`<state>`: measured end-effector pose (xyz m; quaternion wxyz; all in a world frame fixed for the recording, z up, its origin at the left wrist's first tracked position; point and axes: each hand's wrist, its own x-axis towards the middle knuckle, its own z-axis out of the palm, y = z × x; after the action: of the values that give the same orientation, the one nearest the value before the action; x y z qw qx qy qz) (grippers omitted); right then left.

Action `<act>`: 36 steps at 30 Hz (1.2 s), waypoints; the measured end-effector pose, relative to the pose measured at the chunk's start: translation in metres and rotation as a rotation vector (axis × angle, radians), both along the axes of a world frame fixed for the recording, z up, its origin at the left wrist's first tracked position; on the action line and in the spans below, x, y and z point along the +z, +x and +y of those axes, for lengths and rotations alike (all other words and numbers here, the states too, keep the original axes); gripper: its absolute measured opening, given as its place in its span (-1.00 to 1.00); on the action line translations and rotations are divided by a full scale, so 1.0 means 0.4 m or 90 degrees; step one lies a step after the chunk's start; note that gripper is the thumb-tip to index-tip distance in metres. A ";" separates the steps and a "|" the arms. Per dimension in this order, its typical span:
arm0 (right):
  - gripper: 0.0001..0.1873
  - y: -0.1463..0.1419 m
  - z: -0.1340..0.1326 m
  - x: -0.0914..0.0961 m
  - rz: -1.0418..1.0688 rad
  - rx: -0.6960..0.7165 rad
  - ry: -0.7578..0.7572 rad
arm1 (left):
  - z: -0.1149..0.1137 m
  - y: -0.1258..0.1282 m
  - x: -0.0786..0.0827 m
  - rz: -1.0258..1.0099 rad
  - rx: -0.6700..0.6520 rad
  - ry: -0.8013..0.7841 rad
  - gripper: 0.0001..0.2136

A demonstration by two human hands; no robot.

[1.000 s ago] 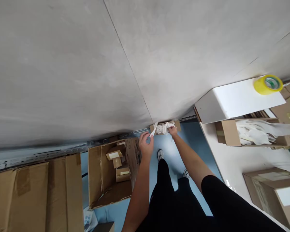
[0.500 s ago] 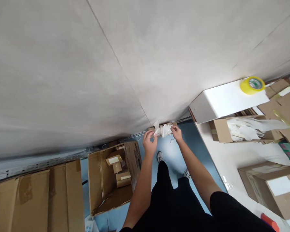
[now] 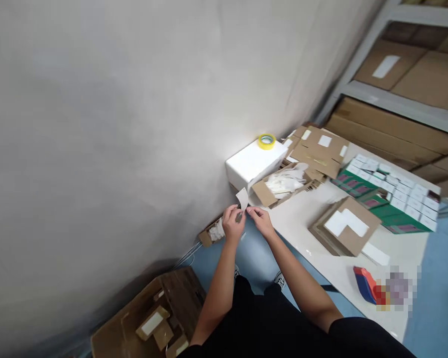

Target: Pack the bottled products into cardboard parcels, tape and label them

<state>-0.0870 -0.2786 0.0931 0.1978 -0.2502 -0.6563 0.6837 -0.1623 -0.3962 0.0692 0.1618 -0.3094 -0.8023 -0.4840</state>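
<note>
Left hand [image 3: 232, 223] pinched, thumb and fingers closed on white paper slip [image 3: 242, 199]; slip stands upright above fingertips. Right hand [image 3: 259, 221] partly closed, fingertips at slip's lower edge; grip on it cannot be confirmed. Forearms converge, wrists raised. Pinch best held at slip's edge, face uncreased. Small cardboard box [image 3: 206, 238] with white paper just left of hands, against wall. Yellow tape roll [image 3: 266, 141] on white block [image 3: 248, 164] beyond.

Paper slip [image 3: 242, 199] above both hands [image 3: 233, 223]

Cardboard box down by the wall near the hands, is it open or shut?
Open: crumpled white material shows in the top of the cardboard box, just past the left hand.
</note>
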 end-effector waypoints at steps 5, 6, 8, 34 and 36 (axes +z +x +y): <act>-0.61 0.193 0.175 0.071 -0.003 -0.141 -0.059 | 0.227 0.173 0.052 0.093 -0.107 -0.005 -0.90; -0.64 0.235 0.210 0.077 -0.008 -0.169 -0.076 | 0.268 0.211 0.058 0.108 -0.133 -0.006 -0.89; -0.69 0.318 0.279 0.082 -0.022 -0.229 -0.108 | 0.346 0.284 0.069 0.137 -0.192 -0.009 -0.87; -0.68 0.928 0.563 -0.159 -0.172 -0.688 -0.085 | 0.855 0.724 -0.073 -0.515 -0.522 -0.166 -0.85; -0.73 0.932 0.569 -0.186 -0.266 -0.706 -0.061 | 0.876 0.743 -0.091 -0.488 -0.508 -0.245 -0.88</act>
<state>0.2858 -0.0508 0.0186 0.3806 -0.6935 -0.4210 0.4439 0.1347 -0.0457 0.0330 -0.3936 -0.4143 -0.6986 -0.4305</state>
